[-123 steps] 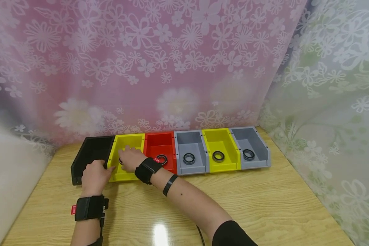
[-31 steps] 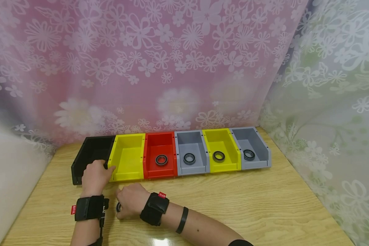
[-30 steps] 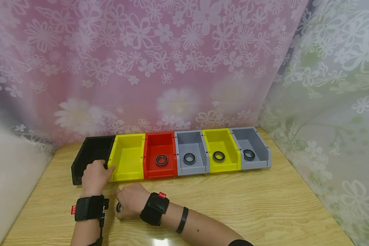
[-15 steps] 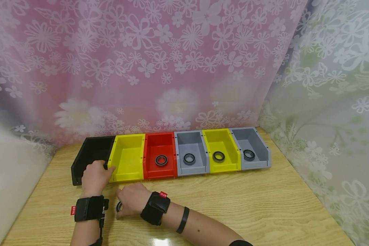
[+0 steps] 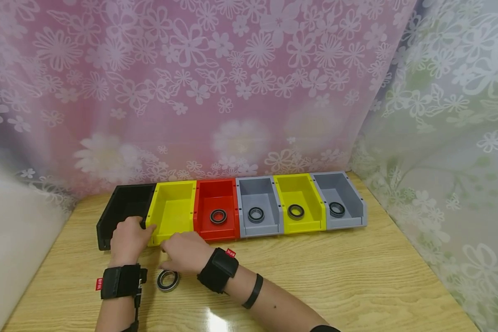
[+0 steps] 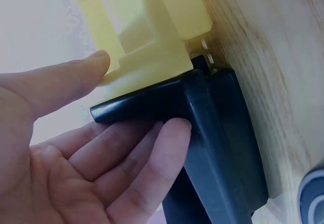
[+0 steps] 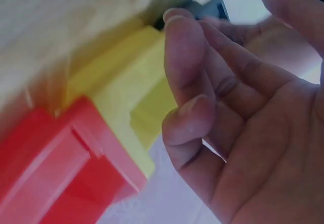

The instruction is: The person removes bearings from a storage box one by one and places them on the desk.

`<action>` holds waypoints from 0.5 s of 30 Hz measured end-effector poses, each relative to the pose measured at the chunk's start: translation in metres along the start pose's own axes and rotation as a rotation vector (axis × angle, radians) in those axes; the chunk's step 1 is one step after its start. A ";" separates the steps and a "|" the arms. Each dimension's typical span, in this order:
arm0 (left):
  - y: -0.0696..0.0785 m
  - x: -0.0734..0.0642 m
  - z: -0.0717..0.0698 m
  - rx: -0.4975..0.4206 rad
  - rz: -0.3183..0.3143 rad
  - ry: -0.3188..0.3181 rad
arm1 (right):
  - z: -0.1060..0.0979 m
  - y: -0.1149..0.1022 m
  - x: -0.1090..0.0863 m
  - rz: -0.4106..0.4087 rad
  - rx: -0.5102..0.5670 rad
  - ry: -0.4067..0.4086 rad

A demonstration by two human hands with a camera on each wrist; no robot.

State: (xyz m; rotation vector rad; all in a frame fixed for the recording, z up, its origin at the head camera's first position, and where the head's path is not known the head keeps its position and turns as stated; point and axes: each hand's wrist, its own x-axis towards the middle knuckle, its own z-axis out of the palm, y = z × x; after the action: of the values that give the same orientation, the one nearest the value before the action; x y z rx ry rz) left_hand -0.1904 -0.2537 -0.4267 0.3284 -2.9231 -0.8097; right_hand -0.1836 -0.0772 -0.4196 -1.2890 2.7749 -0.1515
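A ball bearing (image 5: 168,280), a dark ring with a bright metal rim, lies flat on the wooden table. Just above it in the head view is my right hand (image 5: 187,251), its fingers loosely bent and holding nothing, as the right wrist view also shows. My left hand (image 5: 128,240) grips the adjoining side walls of the black bin (image 5: 104,233) and the left yellow bin (image 5: 172,233). In the left wrist view its thumb (image 6: 76,77) rests on the yellow side and its fingers (image 6: 162,153) curl against the black wall.
The bins stand in a row along the curtain. To the right follow a red bin (image 5: 216,196), a grey bin (image 5: 255,190), another yellow bin (image 5: 296,184) and a grey end bin (image 5: 334,182). Each of these holds one bearing. Bare tabletop (image 5: 336,272) stretches in front.
My right hand has brought the bearing out of the left yellow bin onto the table, let go of it and moved up towards the bins. The left hand has stayed in place.
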 end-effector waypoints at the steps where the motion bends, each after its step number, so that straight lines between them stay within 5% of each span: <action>1: 0.000 0.000 0.000 0.002 0.003 0.003 | -0.003 0.002 0.000 0.007 0.007 0.008; 15: 0.004 0.001 -0.001 0.007 -0.036 -0.019 | -0.045 0.033 -0.010 0.105 0.126 0.093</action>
State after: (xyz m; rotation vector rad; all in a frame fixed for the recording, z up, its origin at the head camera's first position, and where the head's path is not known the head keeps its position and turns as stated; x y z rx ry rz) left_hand -0.1916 -0.2509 -0.4240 0.3763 -2.9462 -0.8126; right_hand -0.2074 -0.0461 -0.3783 -1.1331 2.8493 -0.3825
